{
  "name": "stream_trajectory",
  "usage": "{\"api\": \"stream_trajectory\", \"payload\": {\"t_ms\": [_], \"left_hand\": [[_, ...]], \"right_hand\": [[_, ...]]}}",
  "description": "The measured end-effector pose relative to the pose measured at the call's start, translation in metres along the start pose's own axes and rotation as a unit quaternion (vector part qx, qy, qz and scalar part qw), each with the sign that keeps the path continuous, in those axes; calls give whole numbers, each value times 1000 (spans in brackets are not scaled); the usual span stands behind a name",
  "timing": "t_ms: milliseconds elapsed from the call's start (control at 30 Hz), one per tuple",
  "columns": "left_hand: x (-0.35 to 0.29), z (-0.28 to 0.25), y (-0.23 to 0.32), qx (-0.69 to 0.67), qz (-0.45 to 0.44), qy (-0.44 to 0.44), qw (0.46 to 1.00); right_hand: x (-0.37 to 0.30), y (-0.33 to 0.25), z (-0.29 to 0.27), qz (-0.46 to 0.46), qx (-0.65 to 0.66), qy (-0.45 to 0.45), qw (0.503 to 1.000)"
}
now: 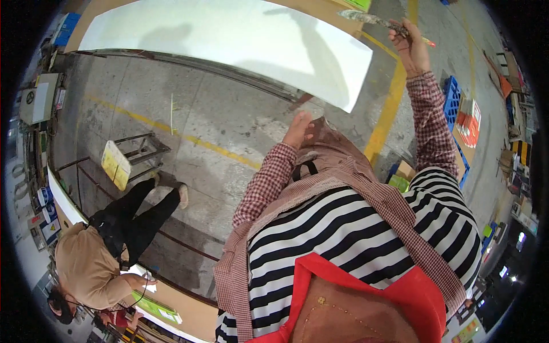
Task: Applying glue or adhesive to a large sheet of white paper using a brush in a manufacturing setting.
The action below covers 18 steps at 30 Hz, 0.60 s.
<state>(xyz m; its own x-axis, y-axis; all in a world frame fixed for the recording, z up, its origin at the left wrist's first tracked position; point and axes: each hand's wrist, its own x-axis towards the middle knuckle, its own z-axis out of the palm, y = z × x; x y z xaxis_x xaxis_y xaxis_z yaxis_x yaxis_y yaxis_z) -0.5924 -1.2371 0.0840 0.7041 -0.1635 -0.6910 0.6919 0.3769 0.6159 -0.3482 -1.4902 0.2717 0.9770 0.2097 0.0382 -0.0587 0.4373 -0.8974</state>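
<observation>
My right hand (413,46) is raised at the upper right, past the right end of a long white sheet (229,43). Its fingers are closed around a long, flat, blade-like tool (369,18), blotched grey and white, with a red end sticking out behind the hand. The tool points left, above the sheet's far right corner. My left hand (298,130) hangs beside my checked apron (334,143), near the sheet's front edge but apart from it. Its fingers are loosely bent and apart, with nothing seen in them. The sheet lies on a tan board and carries shadows of my arm and head.
Behind me at the lower left, another person (91,257) in a tan top stands at a second table (194,314). A stool with a yellowish seat (116,166) stands on the concrete floor. To my right are a blue plastic pallet (452,97) and a red-and-white package (470,123).
</observation>
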Motion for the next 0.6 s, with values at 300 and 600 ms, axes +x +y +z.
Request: {"api": "stream_trajectory", "payload": {"t_ms": [300,600], "left_hand": [[93,123,-59,-84,-46,83,992],[124,180,-60,-159,75,345,922]], "right_hand": [[-39,9,-124,35,-76,25,996],[-46,41,-177,34,-214,-93,972]]}}
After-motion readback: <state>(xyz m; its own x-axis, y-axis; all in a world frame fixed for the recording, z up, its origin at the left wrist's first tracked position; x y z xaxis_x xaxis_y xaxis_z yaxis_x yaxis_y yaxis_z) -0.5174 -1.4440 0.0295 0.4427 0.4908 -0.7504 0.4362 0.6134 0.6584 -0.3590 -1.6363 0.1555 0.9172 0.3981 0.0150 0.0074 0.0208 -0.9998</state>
